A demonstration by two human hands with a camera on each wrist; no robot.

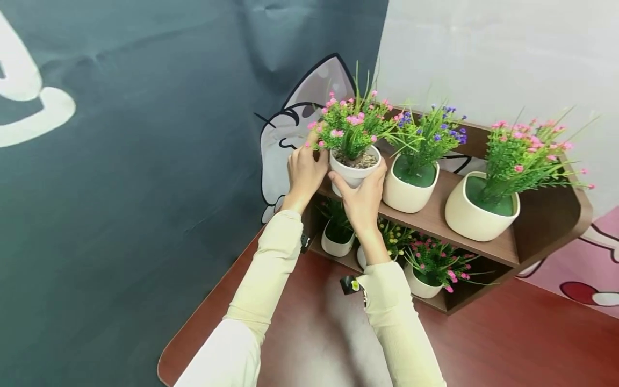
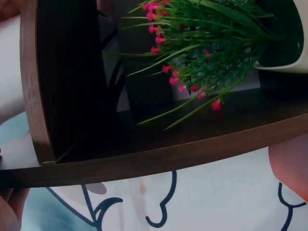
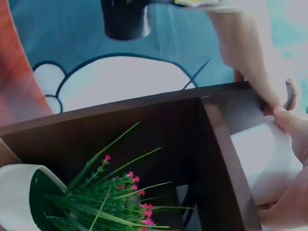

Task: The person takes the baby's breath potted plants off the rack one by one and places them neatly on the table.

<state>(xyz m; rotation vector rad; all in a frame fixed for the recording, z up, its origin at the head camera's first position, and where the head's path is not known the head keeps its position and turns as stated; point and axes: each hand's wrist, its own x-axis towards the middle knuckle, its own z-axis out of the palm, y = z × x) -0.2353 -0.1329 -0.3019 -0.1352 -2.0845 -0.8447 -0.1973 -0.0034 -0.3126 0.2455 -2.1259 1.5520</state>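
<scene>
My right hand [image 1: 362, 199] grips a white flowerpot [image 1: 349, 171] of pink artificial flowers [image 1: 355, 121], thumb on the near side. The pot stands at the left end of the brown shelf's [image 1: 454, 228] upper board. In the right wrist view, the fingers and thumb [image 3: 291, 120] lie along the pot's wall [image 3: 267, 161]. My left hand [image 1: 307, 169] is just left of the pot. It holds the shelf's end panel [image 3: 144, 103], as the right wrist view shows, with fingers outside and thumb inside. Pink blossoms partly cover its fingertips in the head view.
Beside the held pot stand a cream pot with purple flowers [image 1: 411, 185] and one with pink flowers [image 1: 481, 209]. Several potted plants, including a pink-flowered one [image 1: 425, 282], fill the lower tier. The shelf sits on a red-brown table [image 1: 309, 333] against a printed wall covering [image 1: 145, 161].
</scene>
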